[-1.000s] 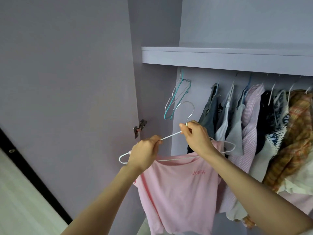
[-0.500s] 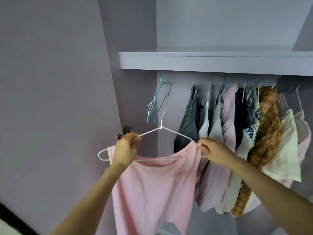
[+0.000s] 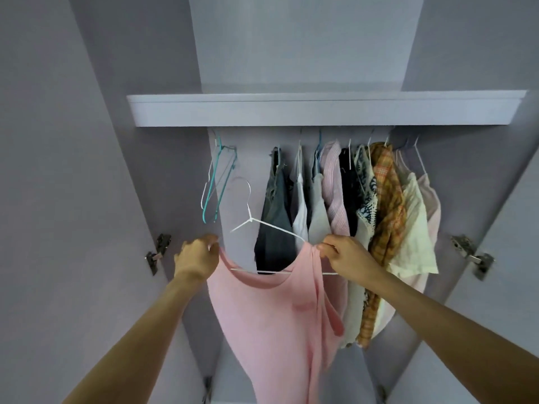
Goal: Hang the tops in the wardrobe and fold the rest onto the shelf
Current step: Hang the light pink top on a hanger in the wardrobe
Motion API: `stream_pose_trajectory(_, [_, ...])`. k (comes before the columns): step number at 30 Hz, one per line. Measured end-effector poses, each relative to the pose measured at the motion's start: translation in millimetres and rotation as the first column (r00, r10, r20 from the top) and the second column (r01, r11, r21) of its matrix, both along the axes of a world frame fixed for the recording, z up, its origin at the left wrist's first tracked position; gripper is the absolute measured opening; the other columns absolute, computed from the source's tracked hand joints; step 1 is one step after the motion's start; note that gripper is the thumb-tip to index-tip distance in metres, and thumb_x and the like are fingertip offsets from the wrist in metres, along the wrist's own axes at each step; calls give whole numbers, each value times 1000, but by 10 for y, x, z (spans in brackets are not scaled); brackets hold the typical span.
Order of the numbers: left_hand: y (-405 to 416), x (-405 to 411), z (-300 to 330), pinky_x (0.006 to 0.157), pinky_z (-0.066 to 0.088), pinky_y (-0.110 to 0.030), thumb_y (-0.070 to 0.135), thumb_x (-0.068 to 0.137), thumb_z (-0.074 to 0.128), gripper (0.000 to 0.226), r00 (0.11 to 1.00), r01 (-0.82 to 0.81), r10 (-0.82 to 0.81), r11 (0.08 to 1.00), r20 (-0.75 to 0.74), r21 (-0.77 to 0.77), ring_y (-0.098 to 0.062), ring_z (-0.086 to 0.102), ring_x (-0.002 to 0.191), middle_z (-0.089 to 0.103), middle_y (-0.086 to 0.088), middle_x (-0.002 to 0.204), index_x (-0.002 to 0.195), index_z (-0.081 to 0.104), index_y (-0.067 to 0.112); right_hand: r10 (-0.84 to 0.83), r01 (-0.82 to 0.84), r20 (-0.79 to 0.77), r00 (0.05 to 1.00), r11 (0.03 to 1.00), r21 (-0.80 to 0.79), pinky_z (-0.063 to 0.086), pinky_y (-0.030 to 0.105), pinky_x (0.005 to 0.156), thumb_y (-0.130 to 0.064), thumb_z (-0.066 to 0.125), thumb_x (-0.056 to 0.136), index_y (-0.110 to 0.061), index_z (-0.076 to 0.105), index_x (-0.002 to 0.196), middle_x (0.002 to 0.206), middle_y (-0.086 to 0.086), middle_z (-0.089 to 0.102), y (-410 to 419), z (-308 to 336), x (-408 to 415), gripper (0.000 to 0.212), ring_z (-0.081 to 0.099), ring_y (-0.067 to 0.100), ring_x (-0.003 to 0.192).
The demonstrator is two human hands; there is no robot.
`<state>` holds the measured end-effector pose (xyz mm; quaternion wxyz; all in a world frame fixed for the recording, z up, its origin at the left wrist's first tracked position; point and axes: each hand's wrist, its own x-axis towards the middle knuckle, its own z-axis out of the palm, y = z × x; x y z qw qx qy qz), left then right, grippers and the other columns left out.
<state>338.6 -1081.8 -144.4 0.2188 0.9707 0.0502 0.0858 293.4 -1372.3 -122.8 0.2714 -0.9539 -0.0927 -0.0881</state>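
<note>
1. The left hand (image 3: pixel 196 255) grips the left shoulder of the pink top (image 3: pixel 271 322), fingers curled round the fabric at the end of the white wire hanger (image 3: pixel 264 228); whether it also clasps the wire itself I cannot tell.
2. The right hand (image 3: pixel 347 256) pinches the top's right shoulder between thumb and fingertips, just where the hanger's sloping arm meets the cloth; the fabric bunches under the pinch.
3. The pink top hangs from the hanger in front of the open wardrobe, its neckline sagging below the hanger's bottom bar, its body falling down between the two forearms; the hanger's hook points up and is free of the rail, held in the air below the shelf (image 3: pixel 320 110).
4. Behind the hook, at the left end of the rail, a bunch of empty hangers (image 3: pixel 215 185), teal and white, dangles against the back wall.
5. To the right hangs a row of clothes: a dark grey garment (image 3: pixel 275 217) nearest the pink top, then pale grey and white pieces, a pink striped shirt (image 3: pixel 334 188), something black, a blue-and-white patterned piece, an orange plaid shirt (image 3: pixel 388 205) and a cream top (image 3: pixel 414 228); the right hand sits just in front of this row.
6. Both wardrobe doors stand open, a metal hinge (image 3: pixel 157 252) showing on the left side and another on the right.
</note>
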Motion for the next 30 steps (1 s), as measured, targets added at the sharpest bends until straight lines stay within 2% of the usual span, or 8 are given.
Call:
stream_pose_trajectory(3, [19, 29, 68, 104, 37, -45, 18, 94, 46, 36, 999, 51, -51, 998, 0, -21, -34, 44, 126, 51, -10, 136, 129, 55, 18, -202, 206, -52, 978, 976, 69, 44, 38, 73, -12, 41, 94, -6, 48, 66, 75, 12, 58, 127, -99, -13, 29, 58, 30, 82])
stream_pose_trajectory(5, [44, 43, 139, 104, 36, -45, 14, 93, 48, 36, 997, 75, -73, 996, 37, -45, -35, 43, 126, 51, -13, 135, 127, 56, 12, -293, 300, -67, 954, 943, 144, 44, 38, 75, -11, 40, 94, -5, 55, 74, 85, 17, 63, 286, -145, 25, 27, 58, 34, 89])
stream_pose_trajectory(9, [41, 53, 325, 103, 36, -47, 10, 92, 49, 36, 989, 77, -59, 988, 133, -134, -39, 44, 123, 49, -18, 132, 127, 55, 9, -361, 377, -109, 926, 886, 269, 47, 37, 85, -12, 37, 94, -1, 63, 100, 104, 16, 65, 698, -169, 221, 28, 58, 34, 100])
stream_pose_trajectory(13, [44, 142, 581, 103, 36, -45, 9, 93, 49, 39, 966, 112, -71, 982, 250, -153, -39, 41, 122, 44, -18, 133, 132, 50, 9, -364, 390, -143, 920, 825, 408, 48, 37, 86, -14, 37, 96, 1, 60, 101, 105, 18, 64, 992, -123, 487, 28, 59, 33, 100])
stream_pose_trajectory(18, [19, 354, 924, 101, 35, -46, 11, 92, 49, 47, 897, 113, -104, 994, 429, 5, -36, 34, 124, 34, -13, 144, 139, 40, 11, -369, 393, -149, 917, 776, 494, 36, 25, 72, -15, 36, 98, 5, 59, 104, 110, 21, 62, 1163, 60, 872, 31, 56, 34, 103])
stream_pose_trajectory(23, [-67, 790, 1117, 108, 27, -50, 15, 92, 50, 68, 810, 76, -160, 982, 564, 171, -28, 3, 143, 0, -4, 159, 150, 16, 24, -346, 346, -129, 929, 694, 632, 41, 27, 77, -15, 36, 98, 5, 56, 112, 115, 20, 60, 1386, 209, 1448, 32, 57, 34, 105])
stream_pose_trajectory(26, [-108, 1038, 1207, 114, 15, -49, 20, 91, 50, 78, 768, 22, -208, 954, 606, 299, -29, -11, 145, -12, -5, 159, 151, 1, 30, -342, 334, -122, 932, 674, 658, 43, 30, 79, -15, 37, 99, 4, 54, 115, 117, 19, 59, 1450, 214, 1691, 30, 57, 33, 107])
stream_pose_trajectory(30, [-152, 1358, 1188, 116, -1, -53, 30, 90, 51, 91, 774, -17, -260, 903, 578, 430, -33, -25, 141, -31, -5, 153, 145, -22, 36, -345, 320, -105, 933, 658, 682, 44, 28, 78, -12, 42, 97, 4, 54, 115, 119, 19, 59, 1502, 196, 2019, 27, 57, 33, 108])
